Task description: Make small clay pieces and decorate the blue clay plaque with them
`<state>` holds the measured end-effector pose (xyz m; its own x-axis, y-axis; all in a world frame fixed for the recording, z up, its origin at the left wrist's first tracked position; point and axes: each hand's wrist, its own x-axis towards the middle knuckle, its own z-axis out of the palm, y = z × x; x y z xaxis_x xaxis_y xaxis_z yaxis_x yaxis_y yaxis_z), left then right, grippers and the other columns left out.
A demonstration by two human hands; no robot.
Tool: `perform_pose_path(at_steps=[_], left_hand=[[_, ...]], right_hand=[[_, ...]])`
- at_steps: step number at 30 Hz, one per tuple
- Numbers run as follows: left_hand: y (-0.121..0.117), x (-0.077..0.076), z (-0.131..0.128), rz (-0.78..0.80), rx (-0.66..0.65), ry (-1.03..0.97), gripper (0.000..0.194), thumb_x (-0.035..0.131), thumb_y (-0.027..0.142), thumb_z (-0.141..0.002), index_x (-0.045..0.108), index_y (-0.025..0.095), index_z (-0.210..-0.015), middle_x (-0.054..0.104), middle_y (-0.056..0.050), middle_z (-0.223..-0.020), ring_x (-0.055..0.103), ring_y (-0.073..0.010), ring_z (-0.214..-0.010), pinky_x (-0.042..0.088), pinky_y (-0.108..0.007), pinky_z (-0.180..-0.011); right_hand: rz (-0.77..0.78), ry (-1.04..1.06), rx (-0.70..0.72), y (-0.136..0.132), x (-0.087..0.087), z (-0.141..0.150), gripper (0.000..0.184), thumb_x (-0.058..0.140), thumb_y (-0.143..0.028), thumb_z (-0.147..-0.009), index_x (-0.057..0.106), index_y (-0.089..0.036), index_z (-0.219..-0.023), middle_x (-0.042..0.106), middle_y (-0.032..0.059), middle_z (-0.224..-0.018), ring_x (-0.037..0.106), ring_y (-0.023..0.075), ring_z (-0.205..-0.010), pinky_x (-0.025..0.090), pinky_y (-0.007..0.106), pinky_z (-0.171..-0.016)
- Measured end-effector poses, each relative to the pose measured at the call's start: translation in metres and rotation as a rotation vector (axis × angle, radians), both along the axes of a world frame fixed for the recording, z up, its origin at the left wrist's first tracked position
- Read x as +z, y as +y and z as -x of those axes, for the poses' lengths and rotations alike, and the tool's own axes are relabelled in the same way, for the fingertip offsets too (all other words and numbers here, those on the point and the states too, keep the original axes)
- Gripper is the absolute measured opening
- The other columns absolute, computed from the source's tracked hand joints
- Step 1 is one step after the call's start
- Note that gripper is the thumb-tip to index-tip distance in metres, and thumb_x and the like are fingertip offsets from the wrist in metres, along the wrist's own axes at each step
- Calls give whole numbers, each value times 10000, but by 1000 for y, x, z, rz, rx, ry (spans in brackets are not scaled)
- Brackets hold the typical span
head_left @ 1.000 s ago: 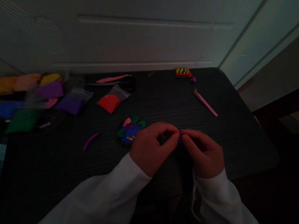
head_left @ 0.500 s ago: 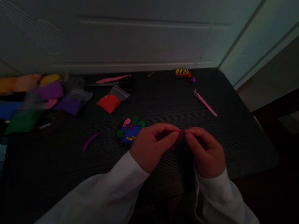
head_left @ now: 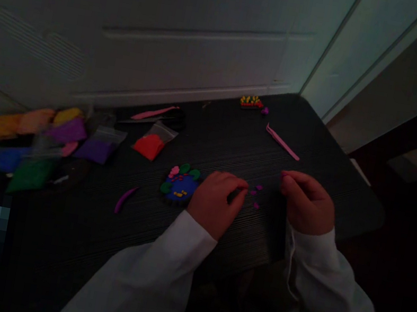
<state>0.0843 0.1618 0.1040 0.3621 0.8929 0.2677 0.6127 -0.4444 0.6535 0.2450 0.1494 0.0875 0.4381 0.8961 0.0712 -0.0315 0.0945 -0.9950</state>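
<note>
I see the hands have parted: left hand [head_left: 216, 203] loosely curled beside the blue clay piece [head_left: 179, 186], right hand [head_left: 307, 203] curled, grip unclear, magenta bits [head_left: 256, 195] lying between.

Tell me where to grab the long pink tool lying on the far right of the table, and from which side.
Take the pink tool at mid-shaft, from above, pinching across its width. It lies flat on the dark table, thin and straight, with bare surface on both sides, so fingers probably fit either side. Its hooked far end looks harder to grip.

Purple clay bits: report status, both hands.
Left hand and right hand flank purple clay bits on table. Grip contents unclear. Nothing between.
</note>
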Motion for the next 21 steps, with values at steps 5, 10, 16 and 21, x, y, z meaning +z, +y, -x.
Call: perform_pose_path(at_steps=[5, 10, 16, 21], left_hand=[[4, -9, -4, -81, -55, 121, 138, 490, 193, -767, 600, 145, -834, 623, -31, -823, 515, -144, -810, 401, -299, -771], [10, -10, -8, -49, -47, 146, 146, 481, 210, -774, 601, 157, -839, 625, -26, -829, 518, -148, -812, 401, -302, -765], [10, -7, -10, -88, -94, 159, 144, 504, 224, -761, 620, 162, -818, 620, -23, -806, 510, -143, -803, 388, -305, -772], [2, -6, -9, -64, -125, 259, 169, 513, 278, -750, 643, 204, -828, 617, -21, -831, 480, -187, -842, 369, -367, -767]], right_hand=[[-5, -18, 7, -1, 3, -6, 90, 656, -204, -617, 649, -223, -705, 631, -24, -672, 553, 106, -618, 428, 259, -595], [-16, -41, 19, -2, 6, -7, 89, 649, -166, -612, 637, -230, -674, 637, -37, -662, 560, 101, -623, 429, 248, -586], [20, -55, 62, -4, 7, -9, 71, 639, -191, -633, 631, -223, -696, 627, -33, -658, 555, 102, -613, 430, 252, -578], [15, -30, 84, -5, 6, -7, 68, 637, -191, -631, 625, -223, -690, 620, -30, -654, 552, 104, -610, 434, 251, -575]])
